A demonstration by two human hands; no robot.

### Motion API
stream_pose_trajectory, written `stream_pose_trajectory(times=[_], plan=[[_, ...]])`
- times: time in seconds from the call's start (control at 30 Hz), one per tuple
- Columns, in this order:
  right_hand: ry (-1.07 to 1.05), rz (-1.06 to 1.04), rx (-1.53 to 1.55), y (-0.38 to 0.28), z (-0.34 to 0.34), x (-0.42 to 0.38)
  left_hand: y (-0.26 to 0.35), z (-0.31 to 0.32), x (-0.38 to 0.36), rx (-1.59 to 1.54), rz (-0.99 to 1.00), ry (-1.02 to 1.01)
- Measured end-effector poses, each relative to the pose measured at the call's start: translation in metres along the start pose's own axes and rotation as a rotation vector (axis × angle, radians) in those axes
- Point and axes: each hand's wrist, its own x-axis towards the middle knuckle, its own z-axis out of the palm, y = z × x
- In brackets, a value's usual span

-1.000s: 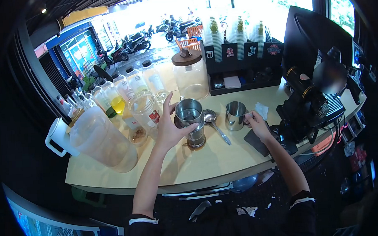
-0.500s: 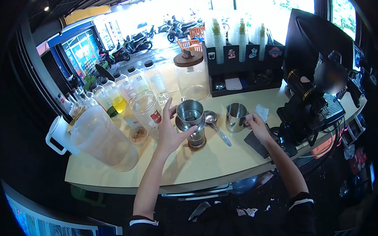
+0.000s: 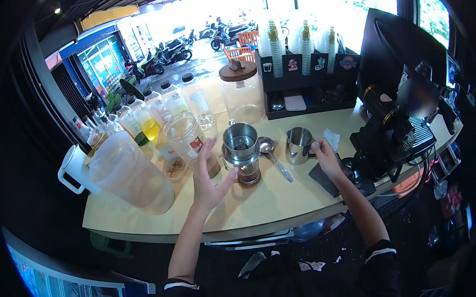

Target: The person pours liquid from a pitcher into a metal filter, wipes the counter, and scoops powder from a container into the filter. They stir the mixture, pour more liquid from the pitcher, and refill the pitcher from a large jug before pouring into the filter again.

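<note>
A metal drip coffee filter sits on top of a small glass with dark liquid at its bottom. Just left of it, my left hand is open, thumb and fingers spread, holding nothing. My right hand is closed on the handle of a steel milk pitcher, which stands upright on the counter. Between filter and pitcher lies a metal spoon with a round bowl. Behind my left fingers stands a clear plastic jar with a red label.
A large translucent pitcher stands at the left of the counter. Several bottles and a wooden-lidded jar line the back. At right are a cup rack, a crumpled tissue and a black coffee machine.
My left hand has drawn away from the drip filter, down and to the left. My right hand stays on the pitcher's handle.
</note>
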Motion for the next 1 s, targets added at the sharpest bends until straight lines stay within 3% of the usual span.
stream_pose_trajectory(times=[0.3,0.37,0.4,0.47,0.6,0.67,0.77,0.83,0.9,0.97,1.0], plan=[[0.025,0.031,-0.045,-0.003,0.004,0.000,-0.016,0.006,-0.036,-0.041,-0.128,0.063],[0.152,-0.163,-0.328,-0.004,-0.001,-0.008,-0.019,0.002,-0.047,0.007,-0.202,0.024],[0.153,-0.164,-0.327,-0.016,-0.003,-0.016,-0.022,0.002,-0.053,0.008,-0.201,0.024],[0.119,-0.371,-0.509,-0.054,-0.009,-0.039,-0.033,0.005,-0.065,0.004,-0.276,-0.019],[0.033,-0.400,-0.681,-0.075,-0.023,-0.075,-0.041,0.009,-0.076,0.049,-0.324,-0.087],[-0.033,-0.318,-0.989,-0.080,-0.024,-0.091,-0.039,0.013,-0.076,0.030,-0.375,-0.127],[-0.171,-0.301,-1.219,-0.057,-0.030,-0.110,-0.035,0.018,-0.073,-0.045,-0.406,-0.114],[-0.104,-0.337,-1.174,-0.054,-0.028,-0.111,-0.035,0.020,-0.071,-0.062,-0.361,-0.068],[-0.142,-0.239,-1.095,-0.050,-0.031,-0.106,-0.037,0.020,-0.065,-0.073,-0.321,-0.013],[-0.090,-0.351,-1.063,-0.060,-0.028,-0.102,-0.043,0.023,-0.054,-0.232,-0.227,0.046],[-0.052,-0.210,-0.917,-0.068,-0.026,-0.100,-0.046,0.027,-0.048,-0.245,-0.218,0.041]])
